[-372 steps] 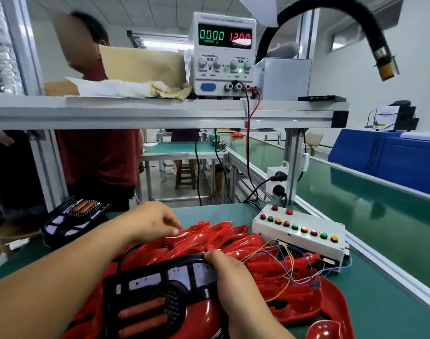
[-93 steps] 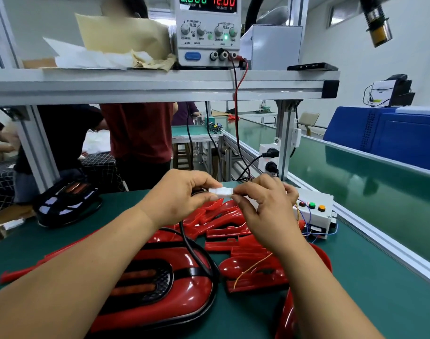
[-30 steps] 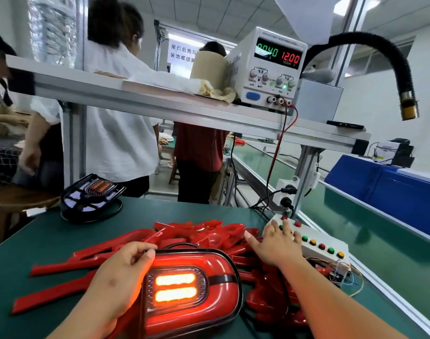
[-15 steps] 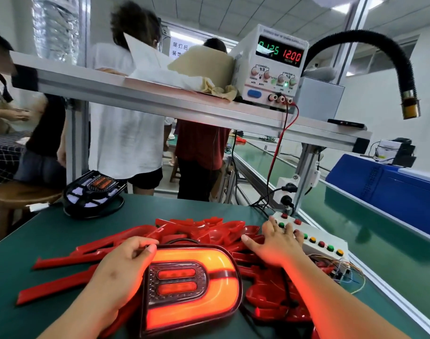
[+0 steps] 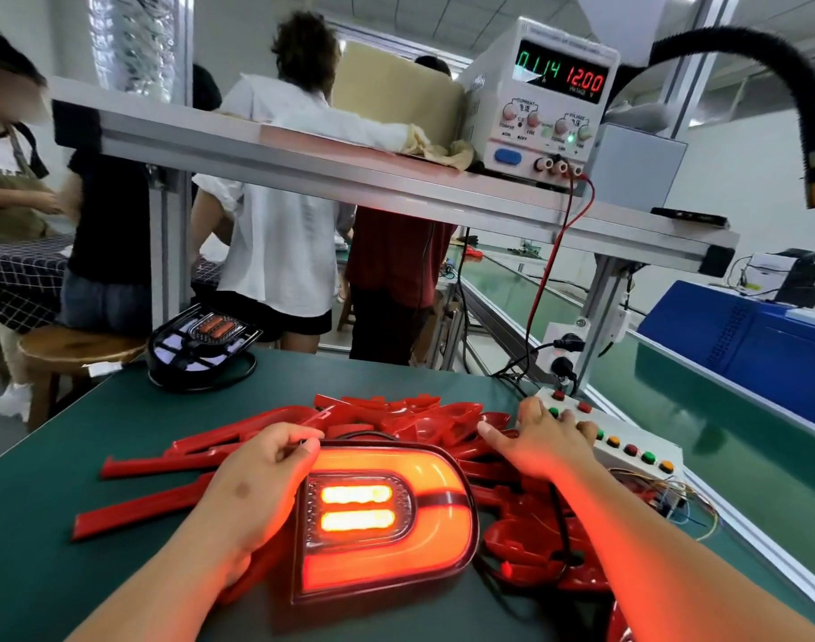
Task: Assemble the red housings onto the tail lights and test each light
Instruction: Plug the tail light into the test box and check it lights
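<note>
The assembled tail light (image 5: pixel 396 539) lies face up on the green bench in front of me, with its outer band and its two centre bars glowing orange-red. My left hand (image 5: pixel 257 484) grips its left edge. My right hand (image 5: pixel 542 440) rests with spread fingers on the left end of the white button box (image 5: pixel 628 449). A pile of loose red housings (image 5: pixel 396 421) lies behind and to the right of the lit lamp. A bare black tail light (image 5: pixel 201 345) without red housing sits at the bench's far left edge.
The power supply (image 5: pixel 547 99) on the overhead shelf (image 5: pixel 350 178) reads 12.00 V and draws current. Red and black leads drop to the sockets (image 5: pixel 563 359). Coloured wires (image 5: pixel 674 498) trail from the box. Several people stand beyond the bench. A conveyor (image 5: pixel 720 433) runs on the right.
The centre bars have lit up alongside the outer band, and the current reading has changed. My right hand has shifted slightly on the button box. My left hand stays on the lamp.
</note>
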{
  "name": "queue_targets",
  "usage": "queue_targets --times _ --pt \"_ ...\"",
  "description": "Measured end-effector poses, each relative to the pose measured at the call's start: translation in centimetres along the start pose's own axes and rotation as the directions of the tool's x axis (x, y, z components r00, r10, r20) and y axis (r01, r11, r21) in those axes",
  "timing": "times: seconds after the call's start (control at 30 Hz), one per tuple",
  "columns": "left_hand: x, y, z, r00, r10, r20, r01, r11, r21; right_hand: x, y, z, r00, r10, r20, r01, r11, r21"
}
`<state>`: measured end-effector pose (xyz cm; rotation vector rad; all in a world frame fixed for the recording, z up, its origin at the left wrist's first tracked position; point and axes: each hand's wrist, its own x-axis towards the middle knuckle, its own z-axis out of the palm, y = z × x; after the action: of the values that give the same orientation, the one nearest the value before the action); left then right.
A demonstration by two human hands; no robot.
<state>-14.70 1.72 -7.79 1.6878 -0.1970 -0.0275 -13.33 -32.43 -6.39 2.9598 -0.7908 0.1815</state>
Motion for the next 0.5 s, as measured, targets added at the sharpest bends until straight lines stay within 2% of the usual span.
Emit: queue_targets --times 0.5 --pt "-0.25 0.43 -0.07 0.995 0.087 0.042 -0.087 0.996 -0.001 -0.72 -0.19 -0.26 1.000 -0.002 0.007 0.002 1.000 0.000"
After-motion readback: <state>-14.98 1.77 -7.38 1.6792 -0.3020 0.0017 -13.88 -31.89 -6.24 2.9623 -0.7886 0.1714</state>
